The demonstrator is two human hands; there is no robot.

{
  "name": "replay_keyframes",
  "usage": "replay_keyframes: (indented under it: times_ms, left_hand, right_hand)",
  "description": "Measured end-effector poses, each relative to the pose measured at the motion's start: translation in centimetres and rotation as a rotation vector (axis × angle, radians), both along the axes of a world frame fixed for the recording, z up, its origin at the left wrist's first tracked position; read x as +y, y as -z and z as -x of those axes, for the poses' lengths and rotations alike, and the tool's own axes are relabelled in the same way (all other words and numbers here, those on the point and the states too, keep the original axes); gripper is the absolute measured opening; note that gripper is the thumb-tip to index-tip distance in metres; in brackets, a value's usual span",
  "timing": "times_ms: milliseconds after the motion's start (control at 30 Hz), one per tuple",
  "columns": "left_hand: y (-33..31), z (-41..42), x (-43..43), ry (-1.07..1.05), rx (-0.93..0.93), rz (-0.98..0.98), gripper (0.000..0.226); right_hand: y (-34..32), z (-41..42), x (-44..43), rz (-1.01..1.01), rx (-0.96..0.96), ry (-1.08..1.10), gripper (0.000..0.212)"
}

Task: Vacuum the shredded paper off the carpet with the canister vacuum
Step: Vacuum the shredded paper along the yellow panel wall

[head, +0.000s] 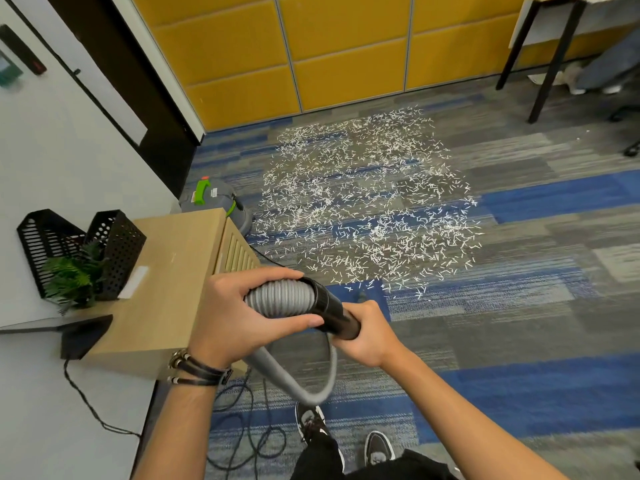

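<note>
Head view: the left hand (242, 317) curls round the grey ribbed flexible hose (277, 301) just behind its stiff black plastic wand (334, 315), which the right hand (369, 336) grips in a fist, both forearms reaching forward and down. The hose looks light and springy, so steering is probably best done from the rigid wand. White shredded paper (363, 209), feather-light and easily scattered, covers the blue-and-grey striped carpet (519, 306) ahead, beside the grey canister vacuum (216, 199).
</note>
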State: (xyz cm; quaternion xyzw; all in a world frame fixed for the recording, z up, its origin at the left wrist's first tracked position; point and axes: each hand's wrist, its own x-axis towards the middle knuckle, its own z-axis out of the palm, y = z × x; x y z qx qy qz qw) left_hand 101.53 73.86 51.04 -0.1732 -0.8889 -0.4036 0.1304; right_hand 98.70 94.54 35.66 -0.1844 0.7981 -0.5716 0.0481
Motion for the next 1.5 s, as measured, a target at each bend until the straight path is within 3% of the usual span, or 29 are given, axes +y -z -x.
replay_keyframes:
  times_ms: [367,700,933,1233,1500]
  left_hand:
    - [0.5,0.4,-0.3,-0.008,0.038,-0.035,0.055]
    - [2.4,0.9,-1.3,-0.186,0.011,-0.035,0.048]
    - [0.7,2.2,-4.8,-0.297,0.075,-0.050,0.050]
    - [-0.2,4.2,-11.6,-0.422,0.083,-0.084,0.049]
    - [0.2,5.7,-14.8,-0.210,-0.013,-0.172,0.047]
  right_hand:
    - [-0.7,-0.2,1.6,-0.078,0.055,0.050,0.010]
    - [1.7,1.1,-0.9,-0.088,0.012,0.096,0.020]
    - [-0.5,4.0,-6.2,-0.039,0.005,0.014,0.034]
    - [-2.2,7.3,-14.0,-0.039,0.000,-0.040,0.030]
    - [-1.7,6.9,-14.5,-0.077,-0.005,-0.044,0.035]
